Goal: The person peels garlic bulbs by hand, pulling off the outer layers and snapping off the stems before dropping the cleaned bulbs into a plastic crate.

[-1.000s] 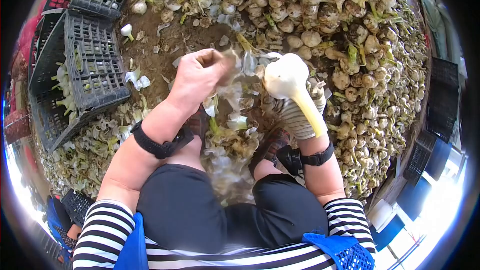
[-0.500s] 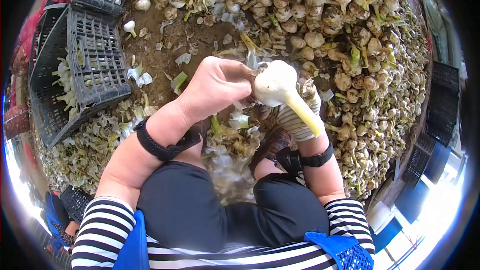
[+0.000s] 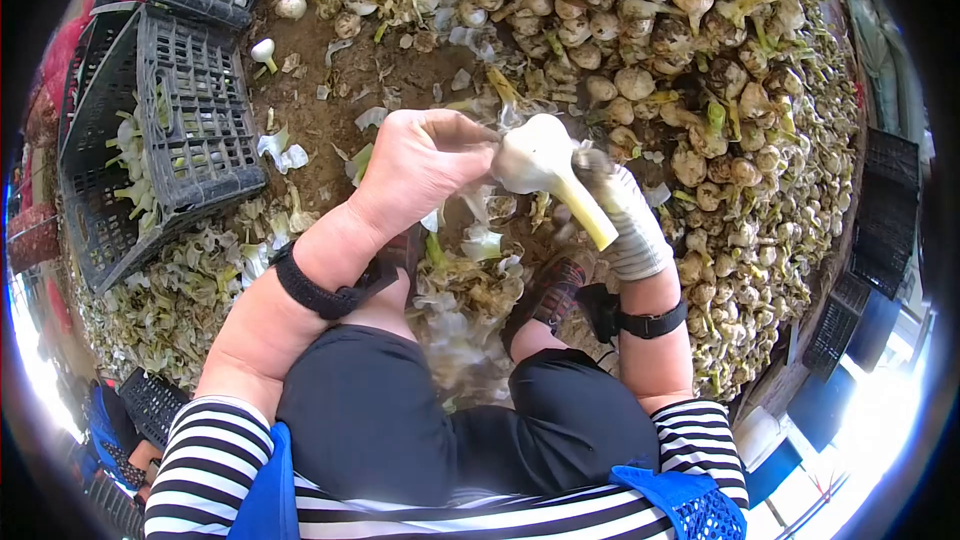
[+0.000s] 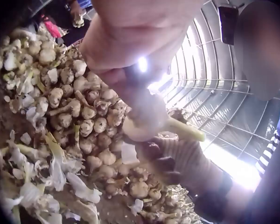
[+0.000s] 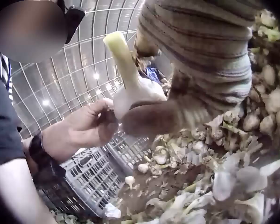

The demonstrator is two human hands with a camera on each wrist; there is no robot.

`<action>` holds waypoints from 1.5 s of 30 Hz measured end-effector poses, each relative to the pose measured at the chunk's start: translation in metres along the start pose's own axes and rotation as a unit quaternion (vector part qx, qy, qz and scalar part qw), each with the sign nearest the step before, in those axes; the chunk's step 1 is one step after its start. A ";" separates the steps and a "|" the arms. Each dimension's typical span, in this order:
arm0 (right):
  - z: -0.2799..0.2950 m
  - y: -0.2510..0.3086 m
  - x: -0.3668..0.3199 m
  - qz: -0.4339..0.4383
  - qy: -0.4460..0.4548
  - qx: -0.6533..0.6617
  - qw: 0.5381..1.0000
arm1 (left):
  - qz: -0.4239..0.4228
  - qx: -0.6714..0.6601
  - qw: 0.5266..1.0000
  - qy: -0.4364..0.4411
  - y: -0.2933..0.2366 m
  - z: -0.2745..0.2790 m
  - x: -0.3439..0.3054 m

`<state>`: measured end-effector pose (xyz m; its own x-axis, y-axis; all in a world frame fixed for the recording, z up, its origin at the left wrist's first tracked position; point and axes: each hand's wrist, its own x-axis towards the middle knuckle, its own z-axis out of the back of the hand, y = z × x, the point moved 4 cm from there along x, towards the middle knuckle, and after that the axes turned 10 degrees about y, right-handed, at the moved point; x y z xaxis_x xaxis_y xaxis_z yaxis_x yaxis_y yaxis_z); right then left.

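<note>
A white garlic bulb (image 3: 537, 152) with its stem cut short is held in front of my knees, the stem slanting down to the right. My bare left hand (image 3: 415, 165) pinches its root end between thumb and fingers. My right hand (image 3: 630, 225) wears a striped glove with dirty fingertips and is at the bulb's other side. In the right wrist view a gloved digit (image 5: 151, 117) lies across the bulb (image 5: 134, 95), while the stem points up. The left wrist view shows curled gloved fingertips (image 4: 164, 163) just under the bulb (image 4: 139, 130).
A big heap of unpeeled garlic (image 3: 700, 140) spreads ahead and to the right. Black plastic crates (image 3: 195, 115) stand at the left, one tipped with cleaned garlic inside. Peeled skins (image 3: 470, 290) litter the ground between my feet. One small white bulb (image 3: 263, 52) lies near the crates.
My left hand came over from the left and took hold of the bulb's root end. The bulb has shifted slightly left, while my gloved right hand has slid to the right along it.
</note>
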<state>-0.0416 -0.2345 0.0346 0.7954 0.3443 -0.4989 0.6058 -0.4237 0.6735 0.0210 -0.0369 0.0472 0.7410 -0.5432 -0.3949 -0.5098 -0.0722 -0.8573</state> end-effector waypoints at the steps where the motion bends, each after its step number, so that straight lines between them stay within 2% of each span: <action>1: -0.001 -0.004 -0.003 -0.038 0.005 0.069 0.997 | -0.016 0.064 0.998 -0.004 -0.005 0.000 0.000; 2: -0.004 -0.001 0.002 -0.056 0.020 -0.041 0.997 | -0.032 0.128 0.991 -0.007 -0.008 0.000 0.000; 3: -0.011 -0.006 0.004 -0.056 0.020 -0.040 0.997 | -0.031 0.128 0.991 -0.007 -0.008 -0.001 0.000; 5: -0.026 -0.010 0.011 0.036 0.046 -0.130 0.990 | -0.071 0.177 0.982 0.003 -0.012 -0.007 0.000; 6: -0.019 -0.015 0.014 0.044 0.024 -0.186 0.981 | -0.071 0.178 0.981 0.004 -0.012 -0.005 0.002; 7: -0.014 -0.012 0.011 0.046 0.023 -0.186 0.981 | -0.162 0.282 0.945 -0.031 -0.020 -0.001 0.004; 8: -0.007 -0.015 0.005 -0.042 0.058 -0.120 0.990 | -0.248 0.380 0.889 -0.065 -0.027 0.003 0.005; 9: -0.005 -0.019 0.000 -0.129 0.093 -0.052 0.986 | -0.259 0.416 0.867 -0.095 -0.030 0.019 0.012; 10: -0.011 -0.014 -0.005 -0.067 0.123 0.047 0.989 | -0.223 0.459 0.852 -0.115 -0.031 0.036 0.018; 11: -0.015 -0.016 -0.005 -0.065 0.122 0.046 0.989 | -0.188 0.501 0.834 -0.133 -0.033 0.046 0.023; 12: -0.019 -0.015 -0.003 -0.007 0.085 0.069 0.994 | -0.192 0.501 0.834 -0.131 -0.033 0.045 0.025; 13: -0.018 -0.012 -0.002 0.049 0.048 0.092 0.993 | -0.251 0.571 0.762 -0.174 -0.036 0.040 0.022; 14: -0.010 -0.016 -0.001 0.021 0.050 0.080 0.995 | -0.305 0.633 0.678 -0.215 -0.039 0.034 0.017; 15: -0.010 -0.016 0.001 0.023 0.049 0.081 0.995 | -0.307 0.633 0.678 -0.213 -0.043 0.026 0.013; 17: -0.015 -0.017 0.001 0.005 0.055 0.049 0.997 | -0.346 0.454 0.820 -0.053 -0.051 -0.004 -0.001; 19: -0.016 -0.015 -0.001 -0.015 0.060 0.025 0.998 | -0.334 0.503 0.796 0.038 -0.047 -0.026 -0.011; 21: -0.015 -0.020 0.001 -0.001 0.076 -0.024 0.997 | -0.323 0.511 0.796 0.030 -0.042 -0.036 -0.012; 22: -0.029 -0.014 0.002 0.066 0.031 -0.002 0.997 | -0.345 0.554 0.757 0.010 -0.043 -0.038 -0.013; 23: -0.027 -0.014 0.002 0.066 0.031 -0.002 0.997 | -0.366 0.595 0.715 -0.010 -0.044 -0.041 -0.015; 24: -0.023 -0.015 0.003 0.043 0.017 -0.045 0.998 | -0.374 0.603 0.704 -0.028 -0.046 -0.044 -0.017; 26: -0.019 -0.018 0.003 0.021 0.002 -0.087 0.996 | -0.354 0.615 0.704 -0.030 -0.050 -0.047 -0.020; 29: -0.015 -0.020 0.004 0.063 -0.019 -0.104 0.992 | -0.331 0.629 0.703 -0.017 -0.046 -0.044 -0.021; 31: -0.013 -0.023 0.002 0.008 0.038 -0.039 0.998 | -0.329 0.632 0.702 0.000 -0.046 -0.036 -0.019; 32: -0.018 -0.018 -0.001 0.052 0.030 -0.037 0.997 | -0.307 0.623 0.716 -0.071 -0.051 -0.023 -0.012; 33: -0.016 -0.020 -0.002 0.053 0.030 -0.036 0.998 | -0.284 0.610 0.726 -0.141 -0.057 -0.008 -0.005; 35: -0.009 -0.021 -0.004 0.070 0.042 -0.077 0.994 | -0.254 0.458 0.827 -0.206 -0.069 0.024 0.010; 36: -0.019 -0.009 -0.004 0.097 0.023 -0.095 0.990 | -0.315 0.447 0.811 -0.206 -0.074 0.019 0.009; 37: -0.018 -0.010 -0.002 0.098 0.023 -0.094 0.990 | -0.315 0.448 0.811 -0.206 -0.077 0.010 0.003; 38: -0.017 -0.009 0.000 0.115 0.016 -0.123 0.986 | -0.230 0.364 0.898 -0.092 -0.073 -0.005 -0.001; 39: -0.017 -0.008 0.001 0.133 0.010 -0.150 0.980 | -0.136 0.268 0.953 0.025 -0.065 -0.019 -0.002; 40: -0.020 -0.007 0.001 0.110 0.020 -0.166 0.980 | -0.221 0.347 0.908 0.086 -0.053 -0.029 -0.001; 41: -0.019 -0.009 0.002 0.112 0.020 -0.164 0.980 | -0.226 0.375 0.893 0.106 -0.045 -0.035 -0.001; 43: -0.017 -0.014 0.001 0.149 0.037 -0.148 0.977 | -0.193 0.306 0.931 -0.039 -0.048 -0.021 0.009; 44: -0.019 -0.012 0.000 0.154 0.027 -0.160 0.975 | -0.107 0.168 0.975 -0.103 -0.046 0.001 0.019; 45: -0.021 -0.012 0.000 0.156 0.027 -0.161 0.974 | -0.109 0.168 0.974 -0.102 -0.048 0.008 0.021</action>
<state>-0.0495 -0.2124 0.0380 0.9324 0.2875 -0.2191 0.2900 -0.2332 0.9282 0.0641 -0.0384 0.0772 0.9044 -0.3655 -0.2203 -0.1847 0.1301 -0.9741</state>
